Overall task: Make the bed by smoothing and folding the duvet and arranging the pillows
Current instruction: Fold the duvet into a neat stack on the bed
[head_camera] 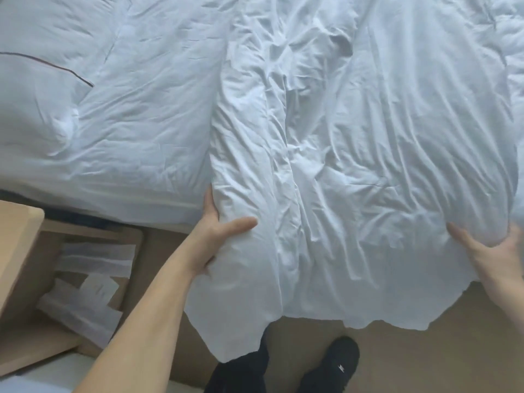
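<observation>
A crumpled white duvet [354, 165] covers the right half of the bed and hangs over the near edge toward the floor. My left hand [218, 228] grips its left folded edge, thumb on top and fingers underneath. My right hand [487, 251] grips the duvet's lower right part near the frame edge, thumb pressed into the fabric. A white pillow [39, 80] with a thin dark piping line lies at the upper left on the wrinkled sheet [136, 123].
A light wooden bedside unit [19, 239] stands at the lower left, with white folded paper slippers [85, 290] on its lower shelf. My dark shoes [331, 367] stand on the beige carpet [425, 358] beside the bed.
</observation>
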Motion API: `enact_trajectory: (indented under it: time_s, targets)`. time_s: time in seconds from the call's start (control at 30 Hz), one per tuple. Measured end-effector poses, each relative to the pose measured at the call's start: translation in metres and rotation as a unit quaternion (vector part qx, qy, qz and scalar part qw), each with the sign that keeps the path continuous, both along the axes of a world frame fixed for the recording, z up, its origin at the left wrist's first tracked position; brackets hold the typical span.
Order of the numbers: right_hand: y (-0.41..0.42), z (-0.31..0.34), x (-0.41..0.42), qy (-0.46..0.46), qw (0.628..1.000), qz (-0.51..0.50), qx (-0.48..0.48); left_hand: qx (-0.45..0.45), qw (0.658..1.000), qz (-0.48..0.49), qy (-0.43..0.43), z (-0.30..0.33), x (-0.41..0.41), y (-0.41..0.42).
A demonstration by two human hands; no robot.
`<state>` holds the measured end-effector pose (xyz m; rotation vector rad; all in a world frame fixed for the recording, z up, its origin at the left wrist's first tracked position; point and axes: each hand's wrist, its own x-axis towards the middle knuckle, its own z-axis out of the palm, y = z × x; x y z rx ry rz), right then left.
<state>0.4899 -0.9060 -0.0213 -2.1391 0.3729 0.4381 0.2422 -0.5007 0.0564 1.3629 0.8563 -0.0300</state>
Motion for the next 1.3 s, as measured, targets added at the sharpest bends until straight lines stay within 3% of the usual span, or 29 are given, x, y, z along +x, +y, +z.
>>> enact_trajectory:
  time_s: [0.17,0.23,0.3,0.37,0.5,0.63,0.83,0.9,1.03,1.13,1.23,1.3]
  targets:
    - [-0.021,0.009,0.012,-0.032,0.996,0.083,-0.025,-0.001,1.000,-0.014,0.014,0.005,-0.013,-0.032]
    - [-0.017,0.022,0.007,-0.024,0.993,0.089,0.071,-0.025,1.000,0.010,-0.005,0.000,-0.021,-0.053]
    - [-0.017,0.035,-0.004,0.048,0.971,0.135,0.191,-0.007,1.000,-0.003,0.003,-0.001,-0.025,-0.071]
    - [-0.024,0.038,-0.017,0.114,0.946,0.199,0.228,0.011,0.999,-0.030,0.024,-0.002,-0.025,-0.084]
    - [-0.044,0.010,-0.061,0.173,0.954,0.205,0.134,0.047,0.998,0.007,0.036,-0.021,-0.033,-0.100]
    - [-0.058,0.008,-0.095,0.111,0.976,0.170,0.081,0.109,0.993,0.049,0.021,-0.023,-0.046,-0.105]
    - [-0.071,0.108,-0.107,-0.036,0.988,0.147,0.034,0.210,0.978,0.019,-0.014,0.081,-0.056,-0.062]
    - [-0.082,0.158,-0.093,-0.074,0.989,0.121,0.044,0.204,0.979,0.014,-0.017,0.133,-0.058,-0.046]
    - [-0.113,0.246,-0.066,-0.027,0.993,0.091,0.069,0.163,0.986,0.026,0.004,0.227,-0.066,-0.041]
    - [-0.113,0.291,-0.056,0.038,0.979,0.201,0.004,0.150,0.987,-0.039,0.043,0.262,-0.062,-0.062]
    - [-0.078,0.327,-0.050,0.020,0.957,0.287,-0.032,0.152,0.972,-0.162,0.070,0.269,-0.031,-0.091]
    - [-0.052,0.335,-0.046,-0.004,0.952,0.304,-0.025,0.135,0.974,-0.170,0.066,0.271,-0.007,-0.104]
